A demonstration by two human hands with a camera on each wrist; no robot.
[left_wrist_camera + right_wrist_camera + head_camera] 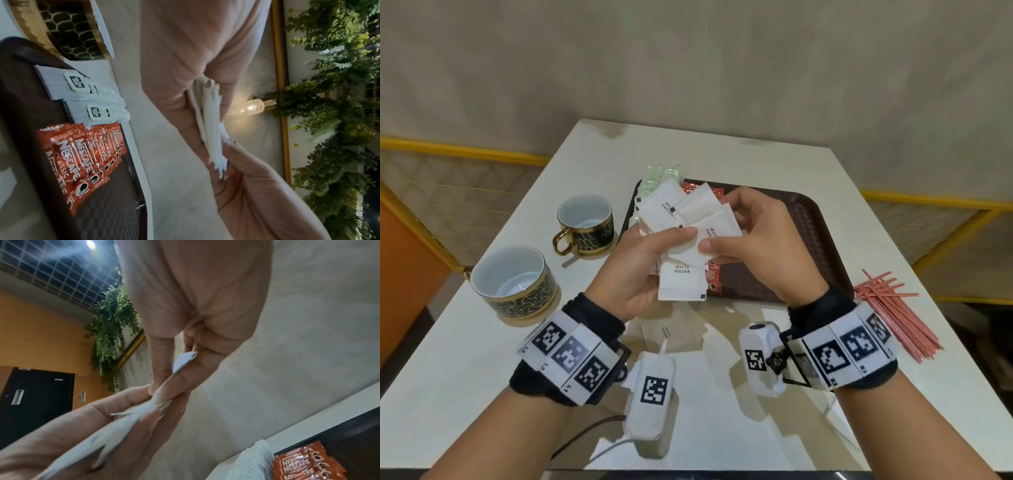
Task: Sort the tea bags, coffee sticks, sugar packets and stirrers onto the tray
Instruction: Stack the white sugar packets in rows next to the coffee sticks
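Observation:
Both hands hold a fanned bunch of white sugar packets (688, 236) in the air above the near left part of the brown tray (811, 236). My left hand (643, 270) grips the bunch from the left, thumb on top. My right hand (750, 236) pinches the packets from the right. The packets' edges (211, 129) show between the fingers in the left wrist view, and again the packets (144, 410) in the right wrist view. Red coffee sticks (86, 159) and white tea bags (90, 97) lie in rows on the tray. Pink stirrers (893, 315) lie piled on the table right of the tray.
Two black-and-gold cups stand left of the tray, one nearer (513, 281) and one farther (585, 222). One sugar packet (664, 332) lies on the white table (482, 377) between my wrists. Green-tinted tea bags (661, 174) sit at the tray's far left corner.

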